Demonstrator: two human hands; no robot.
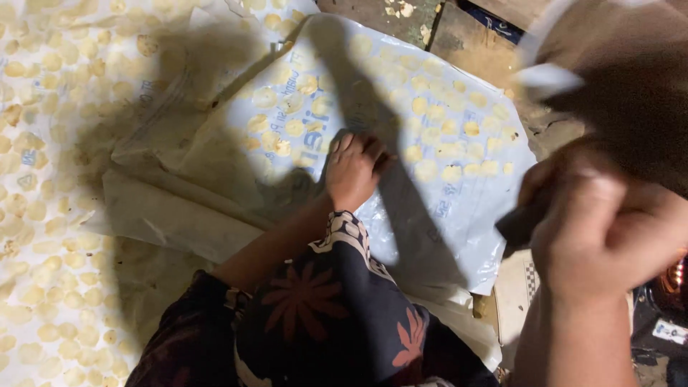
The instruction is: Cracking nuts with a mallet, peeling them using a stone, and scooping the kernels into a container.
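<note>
Head view. Your left hand (352, 168): fingers curled narrow, pressed on the white plastic sheet (444, 215), seemingly setting a pale round slice among the pale round slices (444, 136) laid in rows. Your right hand (609, 229): blurred, close to the lens, fist closed on a dark object (519, 222), kind unclear. Second covered sheet (50, 179): lying left.

Home food-drying floor, plastic sheets (459, 215) spread with pale chips (430, 132)
</note>
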